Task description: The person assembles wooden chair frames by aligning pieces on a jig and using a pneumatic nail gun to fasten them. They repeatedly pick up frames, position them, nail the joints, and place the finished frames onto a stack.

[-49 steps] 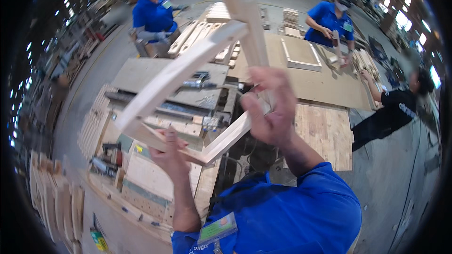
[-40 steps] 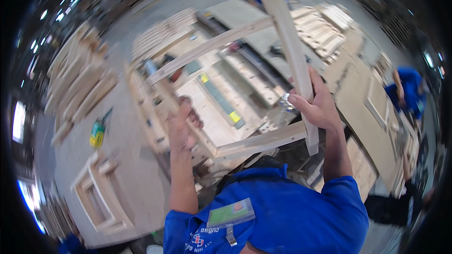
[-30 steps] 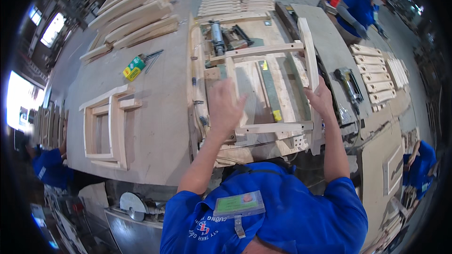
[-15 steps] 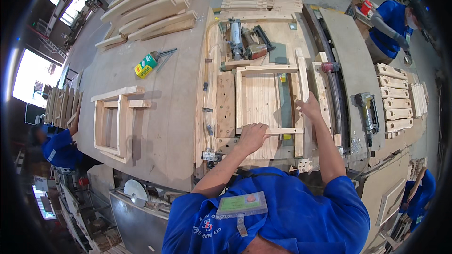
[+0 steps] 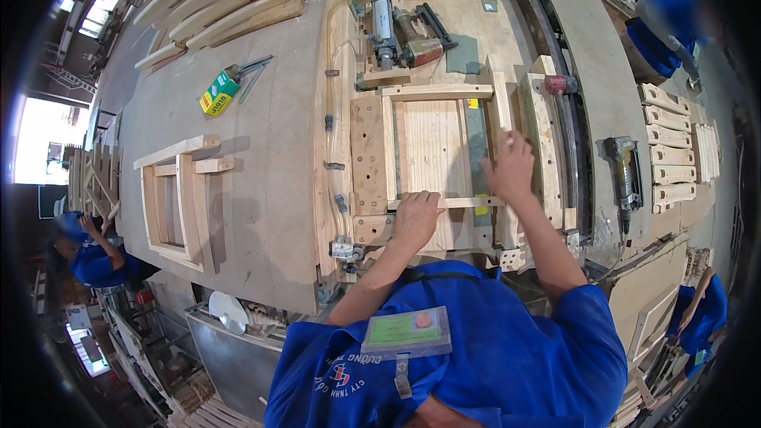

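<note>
Wooden frame (image 5: pixel 440 150) lies flat in the bench jig (image 5: pixel 369 166), long axis running away from the person, left hand (image 5: pixel 416 218) pressed flat on its near rail, right hand (image 5: pixel 511 166) closed over its right stile.

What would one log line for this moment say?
left hand: on wooden frame near rail | right hand: on right rail | frame: flat on workbench

Two wooden frames (image 5: pixel 444 150) (image 5: pixel 178 198), two nail guns (image 5: pixel 404 32) (image 5: pixel 626 178), one green box (image 5: pixel 219 94)

Both hands (image 5: pixel 464 194) forward, palms down
</note>
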A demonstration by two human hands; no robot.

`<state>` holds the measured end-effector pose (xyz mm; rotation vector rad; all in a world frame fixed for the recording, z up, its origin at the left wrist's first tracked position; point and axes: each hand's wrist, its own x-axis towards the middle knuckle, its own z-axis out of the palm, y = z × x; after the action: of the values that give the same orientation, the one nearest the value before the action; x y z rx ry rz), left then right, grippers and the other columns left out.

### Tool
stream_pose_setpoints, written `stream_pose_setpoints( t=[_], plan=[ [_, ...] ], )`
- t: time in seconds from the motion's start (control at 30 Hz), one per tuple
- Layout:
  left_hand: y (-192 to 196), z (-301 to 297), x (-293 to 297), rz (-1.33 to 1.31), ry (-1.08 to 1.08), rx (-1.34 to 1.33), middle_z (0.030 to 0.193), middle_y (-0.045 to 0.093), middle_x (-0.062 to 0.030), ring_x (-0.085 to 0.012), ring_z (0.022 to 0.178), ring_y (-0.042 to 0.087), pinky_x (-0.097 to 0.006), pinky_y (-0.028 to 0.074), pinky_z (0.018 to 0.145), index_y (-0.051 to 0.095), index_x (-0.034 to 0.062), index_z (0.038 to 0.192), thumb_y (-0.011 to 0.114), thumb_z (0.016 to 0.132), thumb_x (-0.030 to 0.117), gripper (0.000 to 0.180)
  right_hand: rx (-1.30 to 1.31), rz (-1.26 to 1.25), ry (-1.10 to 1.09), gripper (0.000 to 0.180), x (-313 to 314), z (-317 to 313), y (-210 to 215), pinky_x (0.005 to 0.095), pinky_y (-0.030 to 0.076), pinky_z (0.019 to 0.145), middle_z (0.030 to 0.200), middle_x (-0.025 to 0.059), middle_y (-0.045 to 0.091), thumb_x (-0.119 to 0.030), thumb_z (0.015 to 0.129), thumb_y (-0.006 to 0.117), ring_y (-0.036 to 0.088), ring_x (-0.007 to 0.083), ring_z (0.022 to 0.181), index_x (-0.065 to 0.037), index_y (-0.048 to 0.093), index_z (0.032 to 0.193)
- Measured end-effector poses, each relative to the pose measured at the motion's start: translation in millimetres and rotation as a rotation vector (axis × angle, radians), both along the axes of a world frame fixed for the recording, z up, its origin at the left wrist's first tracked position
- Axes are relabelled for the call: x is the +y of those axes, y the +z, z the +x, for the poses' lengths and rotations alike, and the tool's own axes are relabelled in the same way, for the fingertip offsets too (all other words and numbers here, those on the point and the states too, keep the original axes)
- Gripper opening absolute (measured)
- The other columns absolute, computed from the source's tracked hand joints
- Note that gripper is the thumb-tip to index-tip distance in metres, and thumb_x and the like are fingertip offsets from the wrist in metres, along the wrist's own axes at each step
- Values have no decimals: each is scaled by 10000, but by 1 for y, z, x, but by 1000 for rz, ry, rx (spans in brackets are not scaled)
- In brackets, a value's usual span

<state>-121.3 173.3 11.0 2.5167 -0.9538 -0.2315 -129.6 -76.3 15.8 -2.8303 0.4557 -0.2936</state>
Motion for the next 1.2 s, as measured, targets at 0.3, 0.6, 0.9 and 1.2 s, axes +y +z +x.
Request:
stream_pose_setpoints(
  t=[0.3, 0.6, 0.9, 1.2],
  plan=[
    [30, -20, 51, -188, -32, -201, 1247, 663, -190, -388, 1236, 619, -494, 469, 1127, 670, 10, 1224, 762, 899, 183, 380, -8, 134, 412, 414, 80, -68, 2, 487, 441, 1026, 1060, 174, 637, -234, 868, 778, 612, 358, 1047, 7, 647, 1178],
    [63, -14, 42, -415, -66, -304, 1223, 679, -137, -386, 1241, 624, -526, 496, 1114, 703, 27, 1155, 788, 858, 75, 312, -73, 201, 371, 519, 80, -83, 13, 529, 420, 1114, 1251, 200, 625, -217, 863, 796, 582, 395, 1218, 1, 626, 1303],
    [-1, 7, -43, -502, -80, -57, 1060, 705, -144, -337, 1056, 655, -445, 522, 977, 712, 9, 1045, 706, 940, 129, 160, -287, 121, -445, 456, -25, -241, 73, 538, 407, 1121, 1390, 277, 571, -176, 995, 673, 517, 473, 1321, 36, 584, 1388],
    [-17, 13, -58, -402, -48, -20, 1028, 722, -141, -330, 1011, 660, -454, 523, 939, 725, 24, 1035, 630, 1013, 213, 213, -212, -134, -435, 605, -52, -219, 50, 586, 318, 1201, 1548, 307, 459, -273, 1055, 590, 405, 498, 1460, 19, 429, 1561]
  ],
)
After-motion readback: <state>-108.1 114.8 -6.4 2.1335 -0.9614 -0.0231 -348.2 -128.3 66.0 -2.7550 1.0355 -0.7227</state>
